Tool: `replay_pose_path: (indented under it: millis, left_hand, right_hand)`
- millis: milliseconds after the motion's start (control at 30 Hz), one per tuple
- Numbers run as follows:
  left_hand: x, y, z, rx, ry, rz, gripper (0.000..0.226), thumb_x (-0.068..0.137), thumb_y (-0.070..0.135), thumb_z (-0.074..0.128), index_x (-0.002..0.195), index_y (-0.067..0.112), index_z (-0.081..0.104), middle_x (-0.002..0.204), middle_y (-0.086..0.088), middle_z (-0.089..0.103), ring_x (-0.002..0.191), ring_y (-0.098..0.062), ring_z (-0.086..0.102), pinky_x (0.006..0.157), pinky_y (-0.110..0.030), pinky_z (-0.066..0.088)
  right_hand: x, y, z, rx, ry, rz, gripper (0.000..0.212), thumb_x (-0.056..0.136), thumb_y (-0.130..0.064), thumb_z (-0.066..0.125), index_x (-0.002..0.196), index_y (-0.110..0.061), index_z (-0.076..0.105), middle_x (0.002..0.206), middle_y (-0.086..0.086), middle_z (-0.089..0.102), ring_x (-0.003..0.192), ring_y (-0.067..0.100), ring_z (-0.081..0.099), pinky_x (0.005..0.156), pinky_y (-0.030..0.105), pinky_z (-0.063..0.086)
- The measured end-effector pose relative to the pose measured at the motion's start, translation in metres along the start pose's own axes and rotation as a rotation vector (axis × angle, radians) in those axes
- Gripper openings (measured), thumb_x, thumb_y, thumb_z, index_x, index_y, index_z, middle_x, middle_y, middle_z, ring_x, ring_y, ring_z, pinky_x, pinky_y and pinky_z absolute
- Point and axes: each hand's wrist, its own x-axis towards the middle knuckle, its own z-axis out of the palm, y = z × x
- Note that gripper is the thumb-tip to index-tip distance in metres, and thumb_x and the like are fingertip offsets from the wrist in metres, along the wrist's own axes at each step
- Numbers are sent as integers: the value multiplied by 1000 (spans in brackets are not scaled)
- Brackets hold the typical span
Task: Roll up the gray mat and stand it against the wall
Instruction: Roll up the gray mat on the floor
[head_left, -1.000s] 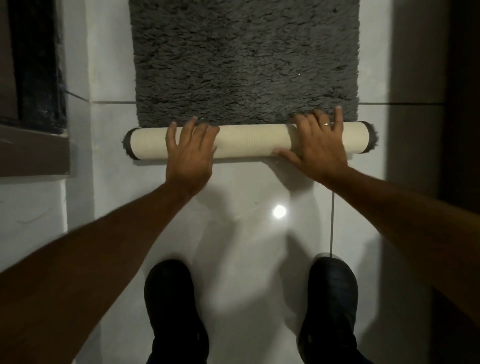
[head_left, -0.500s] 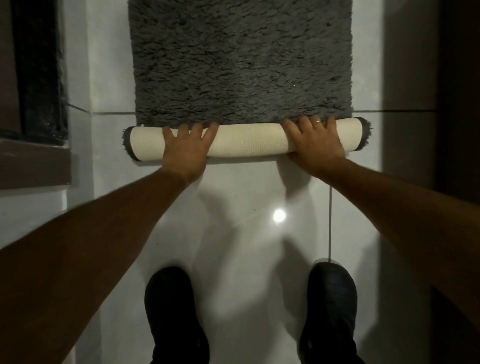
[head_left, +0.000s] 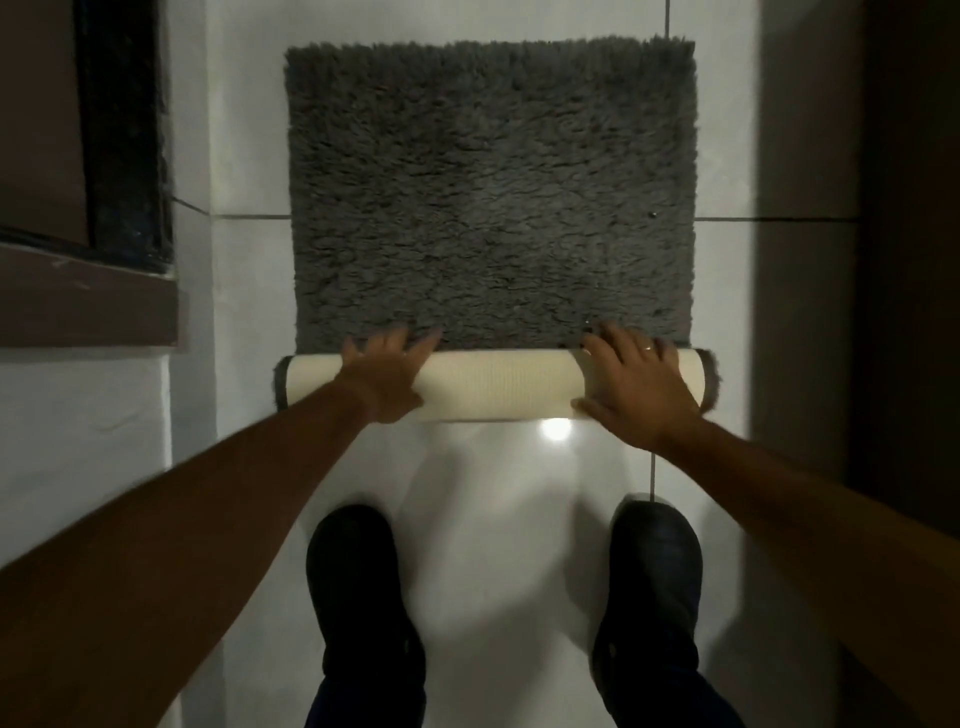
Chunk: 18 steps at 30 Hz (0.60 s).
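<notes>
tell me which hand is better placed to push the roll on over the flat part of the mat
Neither clearly; it likely takes both. The left hand lies flat on the roll left of centre, and the right hand near its right end. The left is perhaps slightly more central.

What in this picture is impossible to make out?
Head view only:
- Left hand: motion-blurred, fingers indistinct.
- Roll: how many turns are wound up, since its ends are dark and fuzzy.
- Mat pile under the roll: covered.
- Right edge of the scene: lost in shadow.
- Shoes: cut off by the bottom edge.
</notes>
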Motion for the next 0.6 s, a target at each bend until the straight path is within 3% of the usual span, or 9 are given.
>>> replay_pose_path:
  millis: [67, 133, 167, 233, 300, 367, 467, 533, 600]
  left_hand:
    - [-5, -1, 2, 50, 344, -21, 83, 83, 30, 73, 152, 26, 27, 148, -18, 40, 135, -37, 38, 111, -63, 27]
    - [-17, 3, 18, 87, 693, 52, 56, 82, 14, 70, 135, 18, 52, 129, -17, 58, 117, -36, 53, 100, -54, 39]
    - [-22, 6, 27, 64, 770, 101, 48, 83, 14, 69, 129, 16, 55, 125, -17, 60, 116, -37, 54, 99, -53, 40]
    - [-25, 14, 41, 11, 675, 124, 63, 87, 41, 66, 139, 11, 47, 141, -22, 51, 133, -41, 44, 110, -61, 29]
    - [-18, 18, 41, 22, 499, 57, 104, 78, 71, 56, 153, 8, 22, 159, -23, 26, 148, -42, 18, 116, -66, 8]
    - [-1, 16, 30, 44, 440, 17, 128, 66, 81, 59, 156, 9, 4, 165, -21, 8, 151, -41, 2, 117, -69, 1]
    - [37, 2, -12, 16, 403, -27, 138, 61, 86, 60, 154, 16, -14, 166, -15, -11, 150, -38, -15, 114, -71, -6]
    - [56, -8, -45, 17, 386, -54, 137, 61, 89, 55, 154, 18, -15, 165, -15, -15, 149, -39, -18, 112, -72, -9]
    - [60, -9, -60, 61, 469, -31, 129, 67, 85, 56, 155, 19, -11, 165, -16, -11, 150, -39, -13, 112, -71, -6]
  right_hand:
    - [-6, -2, 6, -90, 132, -14, 60, 94, -37, 56, 148, -17, 36, 157, 19, 33, 143, 42, 29, 111, 71, 22]
    - [1, -9, 6, -129, 178, 28, 56, 100, -30, 50, 151, -16, 35, 161, 20, 26, 148, 44, 18, 113, 73, 13]
    - [6, -12, 3, -142, 195, 61, 55, 101, -29, 48, 153, -18, 32, 162, 20, 23, 150, 44, 14, 113, 73, 8]
    - [19, -15, -2, -153, 216, 126, 57, 102, -30, 45, 155, -20, 26, 164, 20, 17, 151, 44, 8, 113, 74, 4]
    - [33, -14, -10, -141, 244, 157, 57, 103, -32, 42, 156, -20, 25, 164, 19, 15, 151, 43, 7, 113, 75, 3]
    - [44, -11, -18, -110, 304, 159, 53, 105, -39, 36, 153, -18, 31, 164, 18, 19, 151, 40, 10, 114, 73, 5]
    - [49, -10, -22, -115, 332, 91, 70, 99, -61, 30, 152, -14, 32, 163, 16, 22, 151, 37, 14, 115, 71, 6]
    - [47, -8, -20, -175, 274, 41, 93, 89, -77, 31, 155, -12, 21, 165, 16, 16, 152, 37, 9, 115, 71, 6]
    - [56, -5, -24, -211, 218, 38, 111, 79, -84, 42, 157, -11, 10, 166, 17, 9, 152, 38, 3, 115, 71, 7]
